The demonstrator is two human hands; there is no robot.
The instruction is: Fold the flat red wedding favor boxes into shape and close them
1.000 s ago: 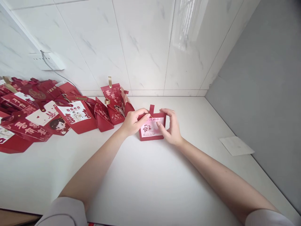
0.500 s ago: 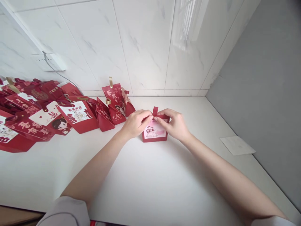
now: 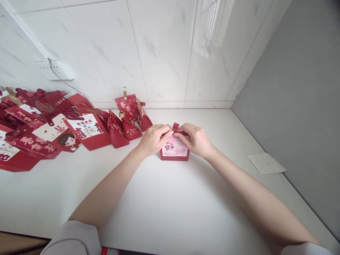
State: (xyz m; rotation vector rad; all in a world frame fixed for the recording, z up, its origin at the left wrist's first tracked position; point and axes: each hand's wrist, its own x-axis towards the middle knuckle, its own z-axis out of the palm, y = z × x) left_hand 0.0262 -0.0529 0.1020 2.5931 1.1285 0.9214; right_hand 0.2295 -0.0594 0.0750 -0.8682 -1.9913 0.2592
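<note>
Both forearms extend forward from the lower corners and converge near the middle of the table (image 3: 148,205). The left hand (image 3: 154,141) approaches from the left with the wrist nearly straight, fingers curled and thumb directed inward. The right hand (image 3: 198,141) mirrors this pose from the opposite side. Each hand grips the top edge of a small red box (image 3: 174,158) between thumb and fingers; the thumb tips nearly meet at the centre. Whether they touch cannot be determined.

The box stands on the white tabletop between the hands, front face toward the wearer. A pale pink panel (image 3: 174,148) covers most of that face and carries a line drawing of a couple, with the skirt spread wide. A short red ribbon loop (image 3: 175,126) projects above the top edge, behind the fingertips. The hands obstruct the upper corners and part of the lettering.

To the left, a cluster of red boxes (image 3: 39,150) with printed characters lies against the tiled wall (image 3: 164,53). The nearest units sit just beside the left hand. A white sheet (image 3: 266,163) lies at the right table edge, well apart from the right hand.
</note>
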